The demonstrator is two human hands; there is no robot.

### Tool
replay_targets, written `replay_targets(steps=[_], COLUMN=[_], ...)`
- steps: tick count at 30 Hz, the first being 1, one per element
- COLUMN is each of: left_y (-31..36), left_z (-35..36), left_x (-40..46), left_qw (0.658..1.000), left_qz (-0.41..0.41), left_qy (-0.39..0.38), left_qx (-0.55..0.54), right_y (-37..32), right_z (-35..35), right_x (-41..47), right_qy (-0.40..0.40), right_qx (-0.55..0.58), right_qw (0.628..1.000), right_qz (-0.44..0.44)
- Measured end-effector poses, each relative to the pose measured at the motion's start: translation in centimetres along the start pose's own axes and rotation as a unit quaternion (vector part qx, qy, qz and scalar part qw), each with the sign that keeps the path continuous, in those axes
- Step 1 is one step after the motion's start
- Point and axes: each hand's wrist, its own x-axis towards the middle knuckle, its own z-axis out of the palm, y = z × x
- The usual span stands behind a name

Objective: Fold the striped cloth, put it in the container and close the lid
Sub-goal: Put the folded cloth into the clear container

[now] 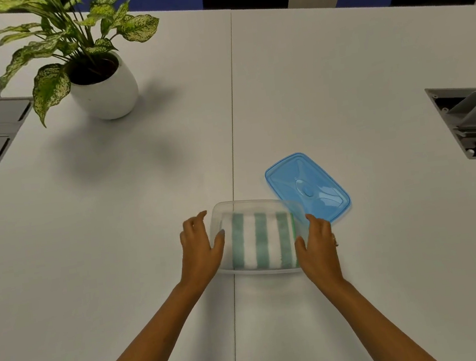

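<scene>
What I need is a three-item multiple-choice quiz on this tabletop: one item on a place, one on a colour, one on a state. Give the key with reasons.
1. Where is the folded green-and-white striped cloth?
A. Inside the clear plastic container
B. On the bare table
C. Under the plant

2. What colour is the rectangular plastic lid?
A. Red
B. Translucent blue
C. Black

3. What state is the container in?
A. Lid snapped on
B. Open, lid beside it
C. Upside down

Key: 1 A, the stripes show within the clear walls, between the left hand and right hand. 2 B, it is plainly blue. 3 B, the lid lies on the white table behind and to the right of the container.
</scene>
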Motion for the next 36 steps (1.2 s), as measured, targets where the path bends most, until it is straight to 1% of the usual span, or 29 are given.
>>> replay_targets(steps=[1,3,5,9,12,15,17,19,20,21,23,25,27,28,31,34,36], left_y=[-0.2,-0.2,0.1,0.2,-0.1,-0.3,-0.2,-0.1,0.0,0.0,0.0,0.1,0.1,0.1,0.2,0.2,0.1], left_z=[0.0,0.0,-0.2,-0.2,-0.3,-0.5,-0.5,-0.6,-0.7,-0.7,-0.8,-0.8,-0.8,-0.7,-0.7,-0.6,-0.5], left_x=[-0.2,-0.7,-1.2,-1.9,-2.8,-3.7,-4.0,-4.2,-4.2,-4.2,-4.3,-4.3,-4.2,-4.2,-4.0,-4.0,-4.0], left_qw=[0.998,0.989,0.985,0.987,0.988,0.990,0.991,0.991,0.991,0.991,0.991,0.991,0.992,0.992,0.991,0.990,0.990], left_qz=[-0.027,-0.047,-0.048,-0.057,-0.054,-0.053,-0.057,-0.053,-0.051,-0.050,-0.050,-0.048,-0.044,-0.041,-0.039,-0.041,-0.044], left_qy=[-0.042,-0.106,-0.132,-0.130,-0.129,-0.121,-0.116,-0.116,-0.117,-0.117,-0.116,-0.115,-0.115,-0.116,-0.122,-0.124,-0.125], left_qx=[-0.032,-0.094,-0.098,-0.071,-0.059,-0.053,-0.046,-0.040,-0.039,-0.040,-0.039,-0.037,-0.038,-0.038,-0.041,-0.043,-0.046], right_y=[0.4,0.7,0.9,1.3,1.8,1.6,1.6,2.1,2.5,2.9,3.9,4.6,5.1,5.3,5.4,5.8,6.1], right_z=[0.0,-0.2,-0.2,-0.2,-0.1,-0.6,-1.0,-1.0,-0.9,-0.8,-0.6,-0.4,-0.2,-0.1,0.1,0.3,0.2], right_x=[-0.2,-0.5,-0.6,-1.2,-2.2,-3.3,-3.3,-2.3,-1.6,-0.7,0.9,2.2,2.8,2.9,3.1,3.4,3.7], right_qy=[-0.035,-0.087,-0.108,-0.104,-0.103,-0.111,-0.104,-0.071,-0.046,-0.023,-0.003,-0.039,-0.093,-0.108,-0.089,-0.073,-0.073], right_qx=[0.028,0.060,0.057,0.044,0.056,0.110,0.161,0.210,0.213,0.184,0.071,-0.031,-0.117,-0.147,-0.152,-0.183,-0.169], right_qw=[0.999,0.994,0.992,0.993,0.993,0.987,0.980,0.971,0.970,0.978,0.996,0.999,0.988,0.982,0.982,0.976,0.980], right_qz=[0.010,0.028,0.036,0.031,0.023,0.027,0.054,0.092,0.104,0.100,0.060,0.008,-0.034,-0.049,-0.062,-0.087,-0.080])
